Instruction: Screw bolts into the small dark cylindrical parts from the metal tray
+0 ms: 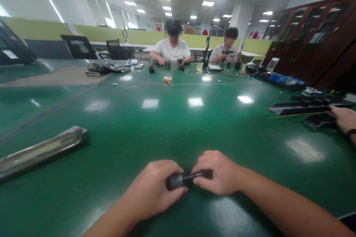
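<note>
My left hand (155, 187) is closed around the wide end of a dark cylindrical part (176, 181) with a grey barrel. The part lies nearly level, low over the green tabletop, its narrow ribbed black neck pointing right to a thin metal tip. At that tip, the thumb and fingers of my right hand (214, 172) are pinched together on the shaft. The exact kind of part cannot be made out, since my fingers cover both ends.
A long metal housing (44, 152) lies at left on the green table (144, 133). At right, another person's hand (345, 118) touches black metal profiles (303, 107). Across the table, two people handle small dark parts near a red screwdriver (168, 82). Electronics (105, 68) are piled far left.
</note>
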`<control>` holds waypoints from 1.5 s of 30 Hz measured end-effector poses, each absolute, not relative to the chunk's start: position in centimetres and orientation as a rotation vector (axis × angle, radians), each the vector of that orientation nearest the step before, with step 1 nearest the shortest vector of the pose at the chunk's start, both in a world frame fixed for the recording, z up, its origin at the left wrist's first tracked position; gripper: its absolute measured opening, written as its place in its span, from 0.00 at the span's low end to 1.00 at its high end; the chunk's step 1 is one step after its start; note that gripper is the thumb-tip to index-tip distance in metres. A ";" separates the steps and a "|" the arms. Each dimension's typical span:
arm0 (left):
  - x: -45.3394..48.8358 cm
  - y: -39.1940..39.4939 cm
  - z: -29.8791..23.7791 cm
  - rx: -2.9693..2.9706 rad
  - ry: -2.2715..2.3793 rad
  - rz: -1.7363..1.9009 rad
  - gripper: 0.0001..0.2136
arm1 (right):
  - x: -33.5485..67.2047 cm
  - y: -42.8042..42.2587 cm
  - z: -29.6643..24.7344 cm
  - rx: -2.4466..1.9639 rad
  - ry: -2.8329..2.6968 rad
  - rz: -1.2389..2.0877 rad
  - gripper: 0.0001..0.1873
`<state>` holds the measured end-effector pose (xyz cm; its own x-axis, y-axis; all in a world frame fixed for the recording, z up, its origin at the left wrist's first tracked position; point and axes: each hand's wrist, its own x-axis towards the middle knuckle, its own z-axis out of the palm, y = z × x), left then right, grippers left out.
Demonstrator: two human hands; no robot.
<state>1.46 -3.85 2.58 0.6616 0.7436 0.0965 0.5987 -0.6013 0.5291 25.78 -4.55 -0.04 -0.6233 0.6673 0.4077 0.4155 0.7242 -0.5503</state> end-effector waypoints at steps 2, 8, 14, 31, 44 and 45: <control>1.4 -3.8 2.6 2.427 1.039 0.430 0.08 | 25.8 -4.5 0.0 -0.817 -2.325 0.545 0.09; 1.2 -3.6 2.6 2.441 1.033 0.467 0.08 | 25.8 -4.5 0.1 -0.833 -2.311 0.543 0.08; 1.1 -3.5 2.5 2.449 1.037 0.456 0.09 | 25.9 -4.3 -0.1 -0.833 -2.305 0.545 0.07; 1.0 -3.5 2.5 2.460 1.033 0.488 0.08 | 26.0 -4.3 0.0 -0.847 -2.297 0.548 0.07; 0.9 -3.5 2.7 2.467 1.062 0.481 0.09 | 26.0 -4.2 0.1 -0.857 -2.286 0.540 0.07; 0.9 -3.5 2.7 2.468 1.061 0.485 0.09 | 26.0 -4.3 0.1 -0.859 -2.290 0.536 0.07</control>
